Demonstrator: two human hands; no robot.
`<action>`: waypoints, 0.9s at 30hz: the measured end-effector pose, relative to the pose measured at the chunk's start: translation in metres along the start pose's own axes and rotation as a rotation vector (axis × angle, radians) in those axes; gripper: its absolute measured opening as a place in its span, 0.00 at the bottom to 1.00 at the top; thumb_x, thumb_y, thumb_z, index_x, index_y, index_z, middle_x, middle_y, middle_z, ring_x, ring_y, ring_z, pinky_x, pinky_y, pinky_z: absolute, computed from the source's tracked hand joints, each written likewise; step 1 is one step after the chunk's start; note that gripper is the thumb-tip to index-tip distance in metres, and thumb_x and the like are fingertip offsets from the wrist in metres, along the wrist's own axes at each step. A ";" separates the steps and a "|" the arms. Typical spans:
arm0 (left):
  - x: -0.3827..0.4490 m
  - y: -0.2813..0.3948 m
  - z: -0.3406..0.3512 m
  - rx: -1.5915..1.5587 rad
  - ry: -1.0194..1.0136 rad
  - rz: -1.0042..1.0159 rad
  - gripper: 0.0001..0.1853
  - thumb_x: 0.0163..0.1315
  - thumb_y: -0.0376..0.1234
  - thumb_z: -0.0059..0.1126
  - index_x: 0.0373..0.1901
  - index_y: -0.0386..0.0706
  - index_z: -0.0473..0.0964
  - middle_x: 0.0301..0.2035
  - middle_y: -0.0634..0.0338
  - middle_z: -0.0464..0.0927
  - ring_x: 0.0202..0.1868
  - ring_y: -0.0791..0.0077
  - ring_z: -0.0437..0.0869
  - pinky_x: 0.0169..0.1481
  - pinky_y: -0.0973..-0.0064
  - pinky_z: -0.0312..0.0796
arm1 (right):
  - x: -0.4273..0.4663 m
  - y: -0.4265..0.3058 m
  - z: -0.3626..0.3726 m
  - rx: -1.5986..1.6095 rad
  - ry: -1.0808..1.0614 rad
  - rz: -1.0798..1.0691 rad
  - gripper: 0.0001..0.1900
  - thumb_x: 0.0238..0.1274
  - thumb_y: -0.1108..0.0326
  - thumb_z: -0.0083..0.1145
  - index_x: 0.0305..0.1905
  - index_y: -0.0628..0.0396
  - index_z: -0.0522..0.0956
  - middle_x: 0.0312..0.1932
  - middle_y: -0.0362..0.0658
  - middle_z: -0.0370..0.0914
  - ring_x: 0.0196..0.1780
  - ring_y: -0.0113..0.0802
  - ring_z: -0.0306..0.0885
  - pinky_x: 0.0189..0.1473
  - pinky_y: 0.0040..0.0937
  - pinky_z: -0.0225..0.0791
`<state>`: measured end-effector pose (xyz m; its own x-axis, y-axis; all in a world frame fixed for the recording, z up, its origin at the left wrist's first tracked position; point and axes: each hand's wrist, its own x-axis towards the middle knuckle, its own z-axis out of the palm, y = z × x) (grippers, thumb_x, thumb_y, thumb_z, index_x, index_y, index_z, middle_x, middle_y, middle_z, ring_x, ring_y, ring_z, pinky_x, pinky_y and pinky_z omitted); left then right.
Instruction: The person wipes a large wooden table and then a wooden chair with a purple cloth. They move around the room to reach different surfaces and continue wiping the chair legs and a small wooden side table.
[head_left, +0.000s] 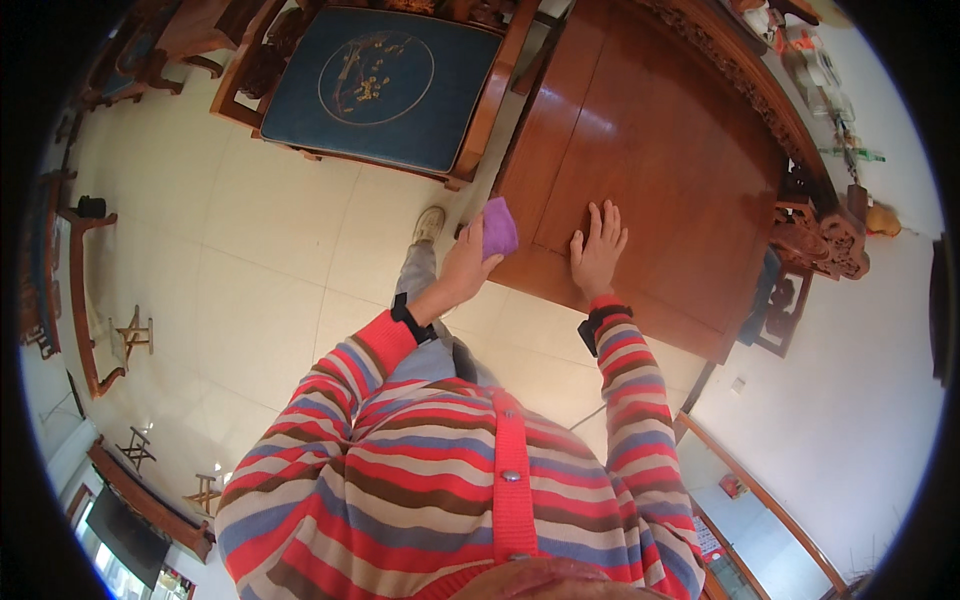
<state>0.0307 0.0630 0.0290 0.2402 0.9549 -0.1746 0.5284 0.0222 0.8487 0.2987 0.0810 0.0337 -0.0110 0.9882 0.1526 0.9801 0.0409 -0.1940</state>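
Observation:
My left hand (466, 264) grips a folded purple cloth (499, 228), with the thumb along its lower edge. Cloth and hand are at the left edge of a reddish-brown wooden table (660, 135); whether the cloth touches the wood I cannot tell. My right hand (598, 249) lies palm down on the tabletop near its front edge, fingers apart and nothing in it. A seam runs along the polished surface to the left of that hand. Both wrists carry black bands.
Left of the table stands a wooden armchair with a blue embroidered cushion (386, 86). Carved wood (817, 236) borders the table's far right. Pale floor tiles (255, 277) hold small wooden folding stands (135, 335) at the left. A white wall (817, 360) rises on the right.

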 end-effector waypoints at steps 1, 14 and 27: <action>-0.010 -0.002 0.000 -0.006 0.005 0.007 0.44 0.60 0.35 0.65 0.72 0.32 0.49 0.61 0.34 0.66 0.61 0.37 0.71 0.65 0.55 0.66 | 0.000 0.000 0.000 0.006 0.002 0.002 0.29 0.66 0.56 0.45 0.71 0.49 0.63 0.78 0.48 0.51 0.80 0.47 0.44 0.76 0.60 0.35; 0.030 -0.001 -0.067 0.013 0.064 -0.019 0.38 0.54 0.38 0.68 0.67 0.43 0.65 0.60 0.43 0.71 0.61 0.46 0.73 0.64 0.58 0.67 | 0.001 -0.002 -0.001 -0.028 -0.053 0.041 0.30 0.65 0.55 0.46 0.71 0.48 0.63 0.78 0.47 0.50 0.80 0.46 0.43 0.77 0.58 0.34; 0.169 0.041 -0.010 0.598 -0.114 0.622 0.38 0.58 0.48 0.64 0.70 0.52 0.64 0.71 0.55 0.59 0.74 0.57 0.56 0.75 0.47 0.47 | 0.005 -0.004 -0.009 0.037 -0.105 0.088 0.30 0.63 0.56 0.48 0.70 0.50 0.65 0.78 0.49 0.50 0.80 0.48 0.44 0.76 0.60 0.34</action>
<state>0.0849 0.2283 0.0388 0.6904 0.7060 0.1578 0.6057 -0.6834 0.4074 0.2964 0.0845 0.0435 0.0525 0.9981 0.0313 0.9704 -0.0436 -0.2377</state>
